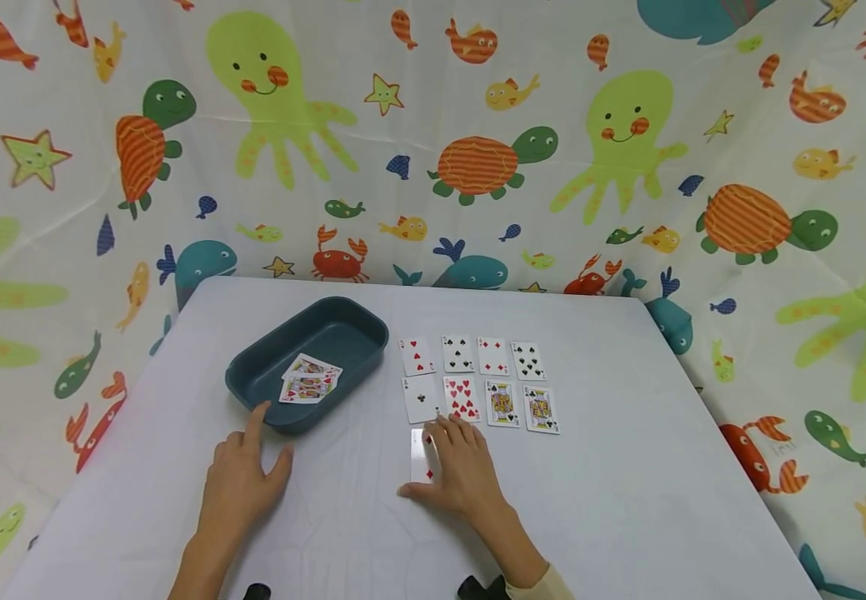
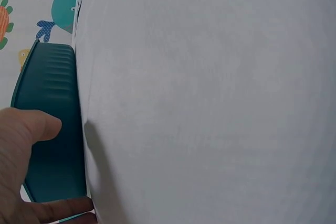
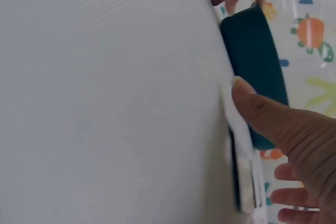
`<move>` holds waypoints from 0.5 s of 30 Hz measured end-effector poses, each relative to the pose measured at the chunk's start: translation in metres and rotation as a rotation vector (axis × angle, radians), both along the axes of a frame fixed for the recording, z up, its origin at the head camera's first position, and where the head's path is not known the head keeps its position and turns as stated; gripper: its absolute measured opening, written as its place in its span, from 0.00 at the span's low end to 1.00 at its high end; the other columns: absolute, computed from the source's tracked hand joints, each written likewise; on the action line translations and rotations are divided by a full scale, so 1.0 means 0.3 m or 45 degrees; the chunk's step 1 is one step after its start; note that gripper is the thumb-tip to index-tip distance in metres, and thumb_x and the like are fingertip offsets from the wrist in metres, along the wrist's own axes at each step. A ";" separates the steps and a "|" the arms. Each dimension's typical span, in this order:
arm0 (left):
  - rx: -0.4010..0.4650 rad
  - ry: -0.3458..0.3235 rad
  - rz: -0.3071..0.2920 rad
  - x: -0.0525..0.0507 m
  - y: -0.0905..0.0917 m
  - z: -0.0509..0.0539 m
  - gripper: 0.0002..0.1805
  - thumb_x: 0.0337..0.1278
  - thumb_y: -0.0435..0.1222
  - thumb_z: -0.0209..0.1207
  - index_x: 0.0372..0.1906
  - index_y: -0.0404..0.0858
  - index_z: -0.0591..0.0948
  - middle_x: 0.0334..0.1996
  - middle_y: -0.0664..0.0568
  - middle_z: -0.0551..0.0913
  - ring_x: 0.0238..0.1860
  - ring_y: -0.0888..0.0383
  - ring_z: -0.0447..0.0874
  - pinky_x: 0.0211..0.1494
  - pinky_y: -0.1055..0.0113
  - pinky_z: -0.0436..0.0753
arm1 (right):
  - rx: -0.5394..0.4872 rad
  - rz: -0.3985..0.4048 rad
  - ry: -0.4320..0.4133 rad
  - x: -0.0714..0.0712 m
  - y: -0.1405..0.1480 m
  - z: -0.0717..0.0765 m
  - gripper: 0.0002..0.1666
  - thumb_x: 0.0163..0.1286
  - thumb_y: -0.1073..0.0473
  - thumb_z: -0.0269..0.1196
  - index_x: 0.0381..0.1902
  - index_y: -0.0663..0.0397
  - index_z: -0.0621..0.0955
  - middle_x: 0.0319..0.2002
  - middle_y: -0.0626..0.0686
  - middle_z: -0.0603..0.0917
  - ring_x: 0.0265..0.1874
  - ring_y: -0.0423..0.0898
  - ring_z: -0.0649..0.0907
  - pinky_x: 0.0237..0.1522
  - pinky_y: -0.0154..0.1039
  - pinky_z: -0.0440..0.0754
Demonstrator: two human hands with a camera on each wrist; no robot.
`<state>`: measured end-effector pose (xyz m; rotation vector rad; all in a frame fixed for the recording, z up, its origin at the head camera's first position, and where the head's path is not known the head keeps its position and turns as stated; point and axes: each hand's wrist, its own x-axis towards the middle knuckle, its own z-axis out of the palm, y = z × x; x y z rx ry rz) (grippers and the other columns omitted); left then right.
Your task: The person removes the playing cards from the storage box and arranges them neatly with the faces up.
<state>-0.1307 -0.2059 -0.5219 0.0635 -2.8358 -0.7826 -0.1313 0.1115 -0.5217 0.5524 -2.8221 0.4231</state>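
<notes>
A playing card with red diamonds [image 1: 422,462] lies on the white table, partly covered by my right hand [image 1: 463,467]. The right fingers reach over its upper right corner and the thumb extends along its lower edge; whether they touch it is hard to tell. Above it lie two rows of face-up cards, among them a club card [image 1: 421,400], a heart card [image 1: 462,399] and two picture cards [image 1: 503,404]. My left hand [image 1: 241,479] is at the near end of a dark teal tray [image 1: 361,375], its index fingertip at the rim. Several face cards [image 1: 308,388] lie inside the tray.
A white cloth [image 1: 628,500] covers the table. Behind it hangs a curtain [image 1: 417,108] printed with sea animals. Dark wrist straps [image 1: 482,588] show at the bottom edge of the head view.
</notes>
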 end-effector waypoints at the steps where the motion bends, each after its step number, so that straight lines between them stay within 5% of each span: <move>1: -0.002 0.001 0.000 0.000 -0.001 0.001 0.40 0.61 0.41 0.64 0.76 0.38 0.62 0.44 0.25 0.77 0.45 0.31 0.77 0.40 0.37 0.75 | -0.015 0.002 0.005 0.000 -0.003 0.006 0.54 0.45 0.25 0.75 0.63 0.51 0.77 0.63 0.56 0.79 0.66 0.57 0.75 0.67 0.54 0.70; 10: -0.014 -0.005 0.008 -0.003 -0.007 0.009 0.40 0.61 0.42 0.64 0.76 0.38 0.61 0.43 0.25 0.77 0.44 0.31 0.77 0.40 0.37 0.76 | -0.495 0.136 -0.053 -0.055 -0.111 0.156 0.51 0.53 0.32 0.76 0.69 0.48 0.75 0.67 0.52 0.77 0.67 0.48 0.74 0.63 0.50 0.76; 15: -0.013 -0.052 0.000 -0.001 -0.003 0.007 0.41 0.62 0.42 0.63 0.77 0.38 0.60 0.44 0.25 0.77 0.44 0.31 0.77 0.41 0.37 0.77 | -0.631 0.232 -0.107 -0.102 -0.191 0.200 0.49 0.57 0.36 0.76 0.72 0.46 0.72 0.69 0.47 0.75 0.69 0.45 0.72 0.65 0.48 0.75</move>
